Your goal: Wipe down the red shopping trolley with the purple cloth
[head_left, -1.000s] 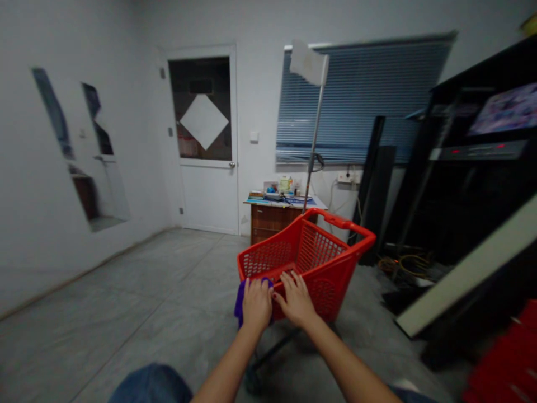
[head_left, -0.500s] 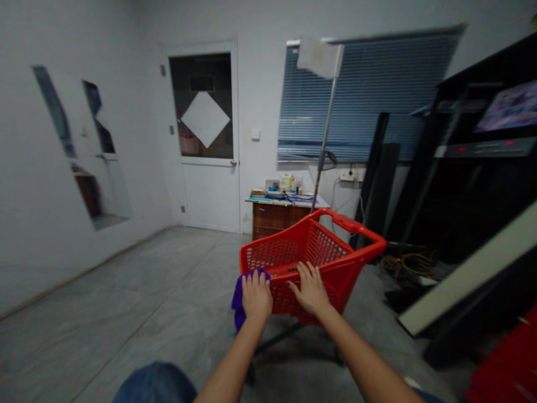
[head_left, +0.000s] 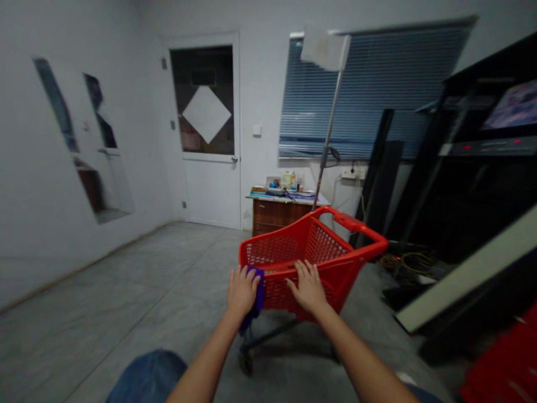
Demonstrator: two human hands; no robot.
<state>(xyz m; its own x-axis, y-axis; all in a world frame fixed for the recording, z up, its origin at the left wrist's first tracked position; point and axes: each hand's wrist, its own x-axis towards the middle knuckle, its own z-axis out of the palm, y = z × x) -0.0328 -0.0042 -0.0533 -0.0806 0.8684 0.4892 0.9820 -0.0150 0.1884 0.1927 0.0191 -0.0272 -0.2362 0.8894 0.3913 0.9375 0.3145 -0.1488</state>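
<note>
The left hand (head_left: 242, 291) clasps a purple cloth (head_left: 257, 294) against the near left corner of a red plastic shopping cart (head_left: 348, 225), while the right hand (head_left: 308, 286) lies spread flat on the near rim. The cloth is at that one corner, with no hand on the rest of the basket. The cart stands on a grey floor (head_left: 126, 291), its flag pole (head_left: 329, 129) rising at the far end, near a wooden table (head_left: 277, 212).
</note>
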